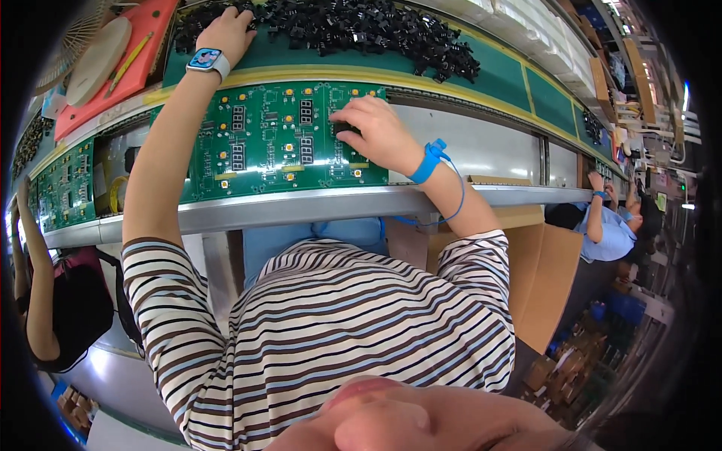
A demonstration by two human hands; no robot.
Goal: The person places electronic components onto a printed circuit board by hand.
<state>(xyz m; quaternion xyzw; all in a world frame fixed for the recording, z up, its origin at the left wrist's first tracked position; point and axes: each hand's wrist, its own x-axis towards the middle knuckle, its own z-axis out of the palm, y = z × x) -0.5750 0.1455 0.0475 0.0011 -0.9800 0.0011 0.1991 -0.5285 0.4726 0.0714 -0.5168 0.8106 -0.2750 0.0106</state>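
My left hand (pixel 226 37), with a watch (pixel 207 60) on its wrist, reaches into a heap of small black components (pixel 338 26) at the far side. Its fingers are apart among the parts, and I see nothing held in them. My right hand (pixel 380 134) bends over the right part of a green circuit board (pixel 271 161), wearing a blue wrist strap (pixel 427 164) with a cord. Something dark shows between its thumb and forefinger; its kind is hidden. The board carries digit displays (pixel 306 113) and small yellow-topped buttons (pixel 289 119).
A metal rail (pixel 301 209) runs along the near edge. More green boards (pixel 64 188) lie to the left, near another person's arm (pixel 34 255). A red board (pixel 135 52) stands back left. An open cardboard box (pixel 538 270) sits below right; another worker (pixel 605 225) is farther off.
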